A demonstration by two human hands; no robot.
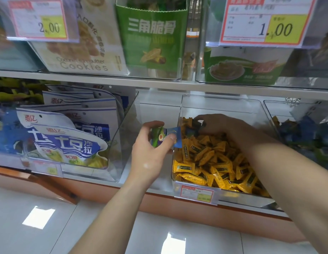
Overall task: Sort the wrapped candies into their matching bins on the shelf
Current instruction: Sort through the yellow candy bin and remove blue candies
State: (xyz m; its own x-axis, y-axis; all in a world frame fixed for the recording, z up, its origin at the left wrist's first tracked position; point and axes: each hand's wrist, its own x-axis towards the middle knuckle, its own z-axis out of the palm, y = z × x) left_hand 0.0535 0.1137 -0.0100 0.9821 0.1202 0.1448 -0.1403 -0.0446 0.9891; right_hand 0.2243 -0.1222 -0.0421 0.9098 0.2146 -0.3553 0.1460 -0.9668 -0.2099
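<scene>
My left hand (150, 153) pinches two wrapped sweets between the thumb and narrow fingers (153, 124): one green candy (158, 138) and one blue candy (175, 133). Whether a third hides in the palm I cannot tell. My right hand (221, 125) is down inside the clear bin (216, 107), its fingers curled onto the pile of yellow candies (214, 156). A dark wrapper (195, 125) sits at the fingertips, but I cannot make out whether I grip it or only touch it.

The left hand hovers in the gap of bare white shelf (155, 107) between two bins, the only open room in this row. The blue candy overlaps the clear bin's left wall.

There are three bins in this row. The pouch bin (122, 125) on the left holds blue-and-white pouches (67, 142), overlapped so that I cannot count them. The clear bin in the middle holds far too many yellow candies to count. The right bin (269, 110) is cut off by the frame's edge, and its blue candies (299, 129) are blurred.

A price tag (197, 194) on the clear bin's front is too small to read. Two tags on the shelf above are legible — 2.00 and 1.00.
</scene>
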